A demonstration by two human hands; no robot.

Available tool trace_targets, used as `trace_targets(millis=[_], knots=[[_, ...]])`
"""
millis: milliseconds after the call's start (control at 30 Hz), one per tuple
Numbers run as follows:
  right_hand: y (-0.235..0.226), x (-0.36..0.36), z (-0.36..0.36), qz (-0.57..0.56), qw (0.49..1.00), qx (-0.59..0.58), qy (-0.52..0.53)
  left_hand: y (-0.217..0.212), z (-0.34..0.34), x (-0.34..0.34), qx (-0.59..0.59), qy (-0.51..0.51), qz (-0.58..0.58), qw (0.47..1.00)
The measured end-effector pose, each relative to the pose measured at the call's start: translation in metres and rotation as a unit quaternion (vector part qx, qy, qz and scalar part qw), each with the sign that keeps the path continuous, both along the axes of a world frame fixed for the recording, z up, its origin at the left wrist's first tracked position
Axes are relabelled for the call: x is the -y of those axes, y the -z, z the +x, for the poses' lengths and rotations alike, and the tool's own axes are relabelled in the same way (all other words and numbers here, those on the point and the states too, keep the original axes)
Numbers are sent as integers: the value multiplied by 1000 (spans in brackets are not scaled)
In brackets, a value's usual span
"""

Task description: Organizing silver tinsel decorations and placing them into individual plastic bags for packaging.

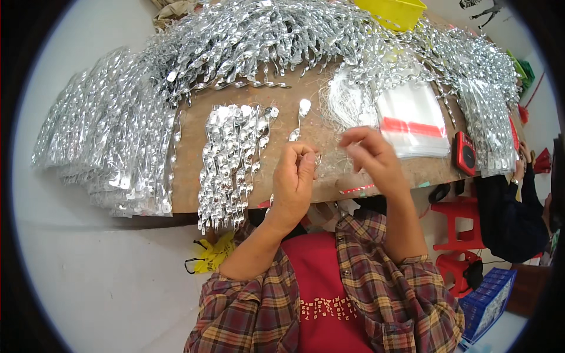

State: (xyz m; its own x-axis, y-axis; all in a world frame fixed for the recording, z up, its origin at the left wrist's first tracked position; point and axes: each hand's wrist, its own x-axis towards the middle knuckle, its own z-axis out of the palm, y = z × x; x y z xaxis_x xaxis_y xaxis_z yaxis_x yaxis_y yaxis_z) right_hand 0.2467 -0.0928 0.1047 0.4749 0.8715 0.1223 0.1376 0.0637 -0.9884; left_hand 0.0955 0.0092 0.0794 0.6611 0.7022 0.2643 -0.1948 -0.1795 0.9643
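My left hand is closed around a twisted silver strip. The strip's rounded flat tip points away from me above the fist, and its lower end shows below the wrist side. A small shiny bit peeks out by the thumb. To the right, my right hand is raised over the table with bent fingers apart; I see nothing in them, though a fine thread would be too thin to make out. Left of my left hand lies a row of similar twisted strips. Beyond my right hand is a bundle of thin white strings.
Silver strips heap along the far side, with bagged ones at left and right. Clear plastic bags with a red band, a red device and a yellow bin are on the brown table. Another person sits at right.
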Motion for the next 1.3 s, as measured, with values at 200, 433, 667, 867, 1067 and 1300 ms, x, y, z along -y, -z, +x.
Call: trace_targets(millis=[200, 433, 667, 867, 1067, 1300], knots=[[5, -9, -12, -32, 989, -100, -100, 2, 6, 0, -6, -21, 101, 995], [2, -11, -5, -76, 962, -166, -201, 7, 8, 3, 1, -38, 238, 970], [12, -3, -1, -120, 961, -210, -136, 1, 8, 3, -25, -11, 245, 969], [17, -8, 2, -32, 971, -230, -61, -13, -1, -5, -97, 121, -35, 987], [20, -9, -17, -41, 952, -273, -129, -30, -5, -17, -82, 153, -134, 976], [7, 4, 5, -6, 960, -249, -125, -32, -11, -21, -106, 92, -153, 978]])
